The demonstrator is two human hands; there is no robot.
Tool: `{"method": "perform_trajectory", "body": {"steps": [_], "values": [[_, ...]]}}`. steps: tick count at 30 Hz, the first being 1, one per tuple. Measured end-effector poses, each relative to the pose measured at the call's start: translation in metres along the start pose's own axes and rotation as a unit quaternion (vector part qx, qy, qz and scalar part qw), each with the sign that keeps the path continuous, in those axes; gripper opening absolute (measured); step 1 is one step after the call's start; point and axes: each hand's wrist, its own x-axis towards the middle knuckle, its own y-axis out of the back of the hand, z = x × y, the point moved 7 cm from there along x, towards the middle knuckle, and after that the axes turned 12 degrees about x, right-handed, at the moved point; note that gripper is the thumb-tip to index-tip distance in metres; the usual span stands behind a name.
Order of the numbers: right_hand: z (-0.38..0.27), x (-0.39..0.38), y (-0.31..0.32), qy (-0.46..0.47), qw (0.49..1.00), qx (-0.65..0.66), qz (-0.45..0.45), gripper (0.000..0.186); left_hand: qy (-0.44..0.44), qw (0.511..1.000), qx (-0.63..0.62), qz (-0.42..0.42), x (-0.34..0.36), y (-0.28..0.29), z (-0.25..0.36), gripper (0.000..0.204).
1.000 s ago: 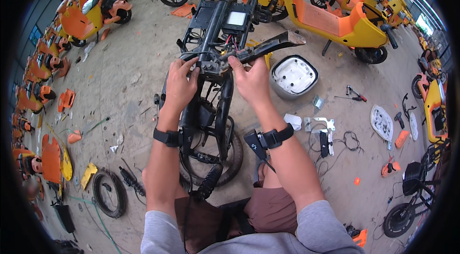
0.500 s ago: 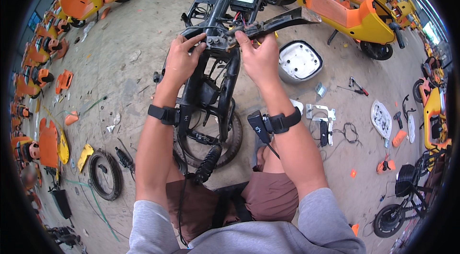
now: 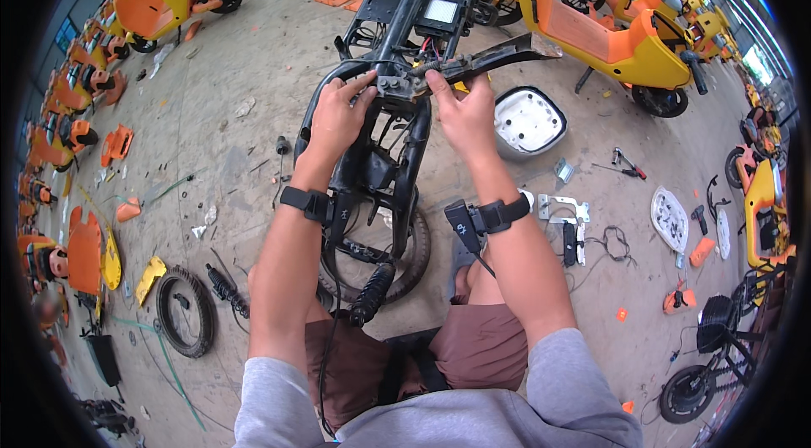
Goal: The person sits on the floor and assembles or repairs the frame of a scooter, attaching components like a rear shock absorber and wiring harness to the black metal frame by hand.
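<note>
A black scooter frame, with a front wheel, stands before me. My left hand is at its bolted metal bracket, index finger and thumb at the left edge, other fingers curled; whatever they hold is too small to make out. My right hand grips a black metal arm lying across the frame's right side, thumb on top beside a spring. Red wires show just above, and a dark shock absorber hangs low between my forearms.
A white-lined box sits right of the frame. Tools, a bracket, a white panel, a loose tyre and orange parts lie on the floor. Yellow-orange scooters surround the area.
The view has shifted: the frame and both hands appeared higher half a second ago and lower a second ago. Both hands stay at the same places on the frame and arm.
</note>
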Motion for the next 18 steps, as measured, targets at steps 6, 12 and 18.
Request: {"method": "perform_trajectory", "body": {"steps": [6, 12, 18], "values": [[-0.002, -0.008, 0.002, 0.009, 0.999, -0.015, 0.032, 0.044, 0.005, 1.000, -0.015, 0.011, -0.004, -0.003, 0.007, 0.031], [-0.011, -0.017, -0.001, -0.012, 0.998, -0.047, 0.047, 0.046, 0.017, 0.999, -0.042, 0.017, -0.001, 0.000, 0.003, 0.030], [0.001, -0.018, 0.002, -0.024, 0.997, 0.035, 0.062, 0.034, 0.038, 0.998, -0.039, -0.009, -0.003, 0.002, 0.010, 0.030]]}}
